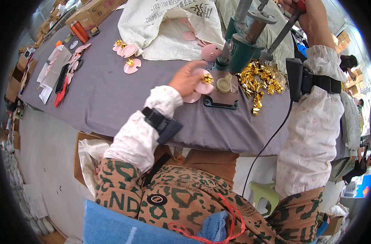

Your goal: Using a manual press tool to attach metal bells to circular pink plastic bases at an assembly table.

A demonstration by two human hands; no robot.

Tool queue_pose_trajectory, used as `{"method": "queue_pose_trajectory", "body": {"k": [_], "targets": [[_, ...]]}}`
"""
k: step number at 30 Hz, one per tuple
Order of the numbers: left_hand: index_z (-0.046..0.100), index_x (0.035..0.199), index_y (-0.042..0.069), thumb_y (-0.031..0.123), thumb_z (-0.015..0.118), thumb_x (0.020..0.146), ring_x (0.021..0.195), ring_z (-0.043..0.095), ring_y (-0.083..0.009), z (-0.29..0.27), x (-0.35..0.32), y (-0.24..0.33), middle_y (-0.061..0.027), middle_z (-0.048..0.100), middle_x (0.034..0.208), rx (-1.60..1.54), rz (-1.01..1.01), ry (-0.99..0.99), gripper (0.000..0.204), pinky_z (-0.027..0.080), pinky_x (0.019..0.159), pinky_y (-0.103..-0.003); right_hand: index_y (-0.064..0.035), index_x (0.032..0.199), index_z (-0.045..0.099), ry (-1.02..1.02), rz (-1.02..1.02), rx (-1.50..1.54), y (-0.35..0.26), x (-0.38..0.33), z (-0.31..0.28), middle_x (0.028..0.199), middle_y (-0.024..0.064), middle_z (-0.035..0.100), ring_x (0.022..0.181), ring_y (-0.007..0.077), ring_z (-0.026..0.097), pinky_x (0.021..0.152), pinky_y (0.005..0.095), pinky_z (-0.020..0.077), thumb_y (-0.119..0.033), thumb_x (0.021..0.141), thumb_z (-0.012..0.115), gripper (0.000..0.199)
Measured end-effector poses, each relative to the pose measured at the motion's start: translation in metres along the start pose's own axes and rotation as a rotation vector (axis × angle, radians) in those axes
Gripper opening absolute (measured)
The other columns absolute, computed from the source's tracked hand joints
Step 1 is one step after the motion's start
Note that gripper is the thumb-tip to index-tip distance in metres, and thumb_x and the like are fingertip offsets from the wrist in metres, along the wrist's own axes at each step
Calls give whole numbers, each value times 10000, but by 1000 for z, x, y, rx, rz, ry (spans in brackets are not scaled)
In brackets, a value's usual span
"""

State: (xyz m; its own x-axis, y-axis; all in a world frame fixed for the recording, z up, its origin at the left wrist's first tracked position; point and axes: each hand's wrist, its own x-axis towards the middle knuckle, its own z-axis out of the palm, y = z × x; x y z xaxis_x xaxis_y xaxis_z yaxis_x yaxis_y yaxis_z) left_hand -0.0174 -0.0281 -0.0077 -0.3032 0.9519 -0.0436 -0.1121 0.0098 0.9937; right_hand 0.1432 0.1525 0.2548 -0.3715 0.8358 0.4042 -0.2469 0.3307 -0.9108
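Left hand (pixel 188 78) fingers pinch a pink disc (pixel 203 86); right hand (pixel 300 9) apparently grips the press lever (pixel 283 31).

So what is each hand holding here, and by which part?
Left hand holds a pink disc by its edge, beside the press. Right hand grips the press lever at its upper end.
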Motion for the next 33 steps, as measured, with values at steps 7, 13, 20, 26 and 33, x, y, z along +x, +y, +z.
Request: {"method": "queue_pose_trajectory", "body": {"k": [7,13,20,26,33], "targets": [[648,1092,52,190,673,787,968,603,-233,29,2,-28,-120,643,1019,466,209,59,335,473,864,-323,-9,924,542,-26,-40,-3,1,-5,8,520,9,470,466,175,506,581,361,545,-82,803,394,205],[715,991,140,287,710,718,1014,512,-303,53,10,-28,-52,638,1078,862,348,254,310,402,884,-404,-17,892,536,-241,86,65,13,34,-3,514,-7,420,458,154,440,581,343,513,-89,850,413,149],[684,1067,134,324,724,694,1103,475,-298,63,16,-20,-73,632,1087,922,254,218,420,360,939,-429,-18,866,521,-39,-175,67,-12,-41,4,515,-1,403,457,161,421,523,315,455,-76,853,401,134],[585,1177,72,257,737,671,1098,502,-326,37,-3,-17,-145,605,1131,817,438,198,560,367,985,-392,-48,684,571,-290,-589,-213,96,-223,-69,599,48,515,641,204,545,929,480,407,-251,938,417,359],[599,1122,50,236,747,690,914,586,-309,52,17,-31,-141,646,950,660,370,187,493,463,847,-385,14,799,623,-433,-400,-279,69,-208,-71,611,28,518,580,123,474,898,405,422,-131,859,431,247]]}}
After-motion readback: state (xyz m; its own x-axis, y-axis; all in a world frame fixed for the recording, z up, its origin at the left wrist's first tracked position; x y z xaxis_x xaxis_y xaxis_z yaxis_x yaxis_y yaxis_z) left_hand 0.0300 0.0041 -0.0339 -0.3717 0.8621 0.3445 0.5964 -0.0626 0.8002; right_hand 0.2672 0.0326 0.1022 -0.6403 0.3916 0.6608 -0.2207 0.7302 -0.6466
